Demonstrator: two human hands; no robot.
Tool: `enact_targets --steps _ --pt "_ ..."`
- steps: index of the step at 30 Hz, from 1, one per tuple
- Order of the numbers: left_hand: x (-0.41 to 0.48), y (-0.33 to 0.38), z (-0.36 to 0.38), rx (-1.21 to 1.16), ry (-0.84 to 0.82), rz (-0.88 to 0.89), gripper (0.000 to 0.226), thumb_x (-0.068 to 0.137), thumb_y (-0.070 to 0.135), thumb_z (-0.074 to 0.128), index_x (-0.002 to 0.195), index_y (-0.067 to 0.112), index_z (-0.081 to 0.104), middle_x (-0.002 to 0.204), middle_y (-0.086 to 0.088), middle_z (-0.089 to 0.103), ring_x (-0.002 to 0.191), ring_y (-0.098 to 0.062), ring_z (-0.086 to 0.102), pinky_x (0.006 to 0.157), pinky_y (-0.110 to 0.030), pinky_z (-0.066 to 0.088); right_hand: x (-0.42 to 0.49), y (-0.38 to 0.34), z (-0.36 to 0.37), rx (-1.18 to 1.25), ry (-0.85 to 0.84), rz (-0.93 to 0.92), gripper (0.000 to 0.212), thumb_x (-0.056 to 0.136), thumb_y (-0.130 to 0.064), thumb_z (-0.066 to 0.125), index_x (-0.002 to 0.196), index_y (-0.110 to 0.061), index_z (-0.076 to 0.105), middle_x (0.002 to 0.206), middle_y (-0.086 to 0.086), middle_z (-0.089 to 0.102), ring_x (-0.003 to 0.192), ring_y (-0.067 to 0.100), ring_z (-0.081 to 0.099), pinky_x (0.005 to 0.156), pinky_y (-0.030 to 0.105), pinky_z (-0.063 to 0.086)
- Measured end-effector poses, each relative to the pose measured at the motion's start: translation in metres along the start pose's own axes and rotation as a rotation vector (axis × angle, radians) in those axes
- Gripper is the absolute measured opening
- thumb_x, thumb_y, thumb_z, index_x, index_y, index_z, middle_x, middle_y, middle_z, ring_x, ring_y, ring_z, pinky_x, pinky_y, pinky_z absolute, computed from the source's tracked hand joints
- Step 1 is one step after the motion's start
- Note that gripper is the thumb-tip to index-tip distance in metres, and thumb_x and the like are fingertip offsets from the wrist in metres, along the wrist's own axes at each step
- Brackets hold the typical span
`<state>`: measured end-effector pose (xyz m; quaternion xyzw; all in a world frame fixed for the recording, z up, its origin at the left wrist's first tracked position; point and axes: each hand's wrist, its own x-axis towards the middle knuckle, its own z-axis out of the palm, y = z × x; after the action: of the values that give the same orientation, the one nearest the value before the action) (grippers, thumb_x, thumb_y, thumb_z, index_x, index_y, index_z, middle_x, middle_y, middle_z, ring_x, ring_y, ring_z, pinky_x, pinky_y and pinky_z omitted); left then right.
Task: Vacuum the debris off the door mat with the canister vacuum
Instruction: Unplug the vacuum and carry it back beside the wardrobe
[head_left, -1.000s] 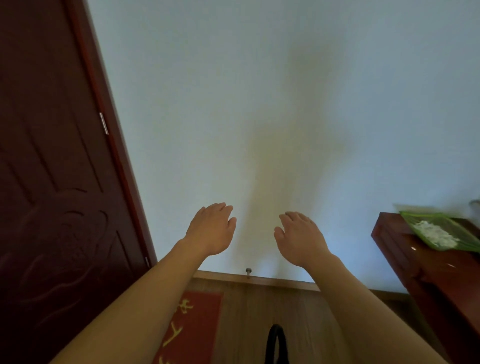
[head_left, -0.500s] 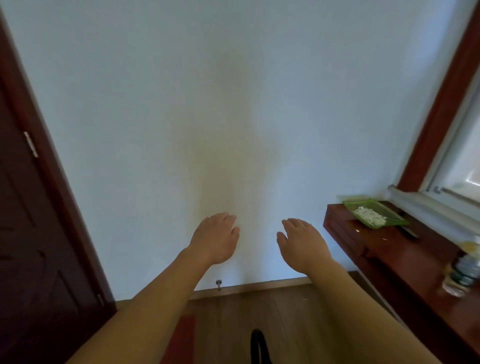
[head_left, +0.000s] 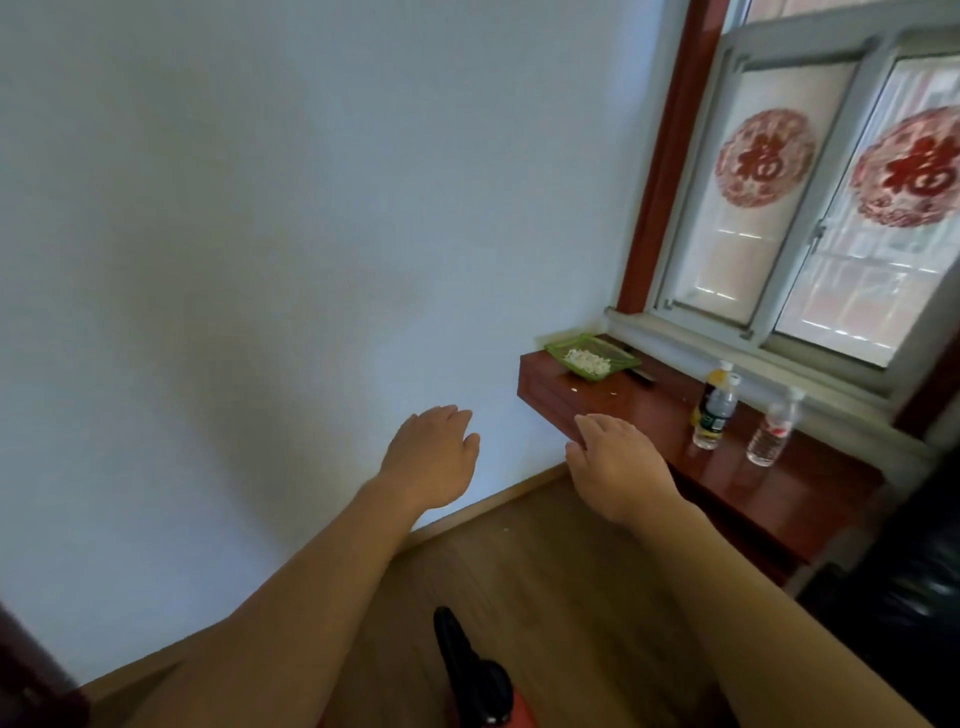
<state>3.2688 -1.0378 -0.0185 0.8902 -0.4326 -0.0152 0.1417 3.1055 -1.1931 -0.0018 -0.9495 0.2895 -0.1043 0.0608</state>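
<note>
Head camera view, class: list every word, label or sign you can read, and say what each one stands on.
"福": on the left red paper-cut, stuck on a window pane.
"福": on the right red paper-cut, on the neighbouring pane.
Print on the green-labelled bottle: too small and blurred to read.
Print on the red-labelled bottle: too small and blurred to read.

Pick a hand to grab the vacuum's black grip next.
Left, marginally. Both are open and empty, but the left hand is almost directly above the vacuum grip; the right hand is off beside the red shelf.
</note>
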Motion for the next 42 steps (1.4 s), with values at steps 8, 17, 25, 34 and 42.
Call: enact_targets --steps 8,17,25,34,42 --pt "-0.011 0.11 0.02 -0.042 0.004 0.246 0.053 0.11 0.039 0.032 0.16 0.019 0.03 0.167 -0.002 0.029 0.154 -0.023 0.027 0.125 -0.038 0.021 -0.085 0.082 -0.033 -0.031 0.076 0.233 0.05 0.106 -0.039 0.034 0.149 -0.014 0.044 0.151 0.004 0.048 0.14 0.023 0.041 0.118 0.041 0.03" --pt "-0.061 0.282 0.059 -0.067 -0.05 0.538 0.053 0.11 0.035 0.032 0.159 0.015 0.032 0.165 -0.005 0.032 0.153 -0.022 0.027 0.123 -0.038 0.023 -0.237 0.201 -0.069 -0.068 0.121 0.486 0.042 0.106 -0.036 0.033 0.132 -0.013 0.056 0.139 0.002 0.056 0.134 0.024 0.046 0.114 0.038 0.033" --pt "-0.14 0.427 0.102 -0.072 -0.137 0.754 0.053 0.11 0.036 0.03 0.159 0.015 0.031 0.165 -0.004 0.031 0.154 -0.02 0.025 0.127 -0.039 0.02 -0.392 0.29 -0.106 -0.112 0.126 0.699 0.044 0.107 -0.036 0.034 0.139 -0.011 0.053 0.144 0.005 0.053 0.136 0.025 0.044 0.116 0.038 0.032" --pt "-0.203 0.562 0.142 -0.082 -0.197 0.968 0.053 0.11 0.036 0.029 0.159 0.015 0.032 0.166 -0.003 0.031 0.155 -0.019 0.023 0.127 -0.039 0.018 -0.522 0.362 -0.131 -0.159 0.187 0.899 0.039 0.104 -0.032 0.035 0.127 -0.012 0.058 0.133 0.005 0.059 0.125 0.025 0.051 0.106 0.038 0.039" --pt "-0.222 0.657 0.182 -0.109 -0.294 1.153 0.049 0.11 0.034 0.03 0.153 0.013 0.041 0.159 -0.004 0.042 0.149 -0.021 0.033 0.125 -0.04 0.021 -0.578 0.416 -0.136 -0.201 0.199 1.089 0.039 0.104 -0.033 0.037 0.126 -0.012 0.061 0.133 0.006 0.06 0.128 0.026 0.05 0.111 0.04 0.036"
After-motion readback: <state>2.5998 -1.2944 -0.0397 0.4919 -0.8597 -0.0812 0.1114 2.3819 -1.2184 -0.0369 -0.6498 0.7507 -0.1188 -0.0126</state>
